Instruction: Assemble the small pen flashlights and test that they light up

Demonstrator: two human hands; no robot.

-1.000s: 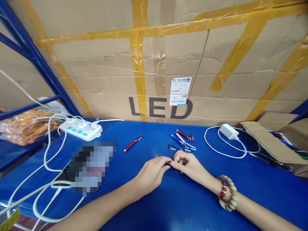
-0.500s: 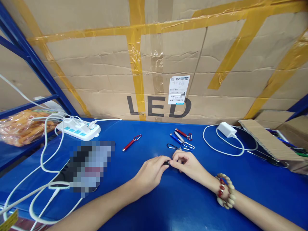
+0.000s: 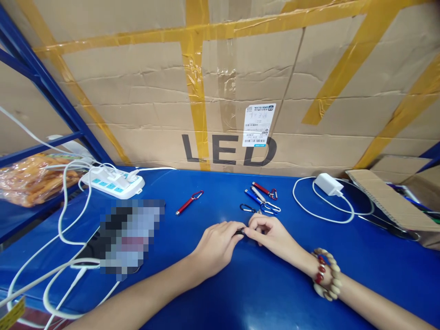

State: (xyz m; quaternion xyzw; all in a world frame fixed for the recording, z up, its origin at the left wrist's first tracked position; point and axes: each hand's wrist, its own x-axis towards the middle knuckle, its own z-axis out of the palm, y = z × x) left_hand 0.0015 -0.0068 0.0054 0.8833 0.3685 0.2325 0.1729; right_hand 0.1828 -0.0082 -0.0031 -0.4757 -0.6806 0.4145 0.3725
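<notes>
My left hand [image 3: 217, 244] pinches one end of a small black penlight [image 3: 240, 232], mostly hidden by fingers. At its other end, the thumb and curled fingers of my right hand [image 3: 271, 234] close on it. Just beyond my right hand lies a black carabiner [image 3: 247, 208]; whether it is joined to the held piece I cannot tell. Close by are a blue penlight [image 3: 253, 196], a silver one [image 3: 257, 193] and a red one [image 3: 261, 187], each with a clip. Another red penlight [image 3: 185, 206] with a red carabiner rests farther left.
A phone [image 3: 127, 240] with a blurred screen and white cables lies at left, before a white power strip [image 3: 118, 183]. On the right are a white charger [image 3: 329, 184] and a cardboard piece [image 3: 388, 199]. A large taped carton [image 3: 144, 105] stands behind the blue table [image 3: 213, 298].
The view has shifted slightly. Both hands keep the black penlight between them in nearly the same place, with only small finger movement.
</notes>
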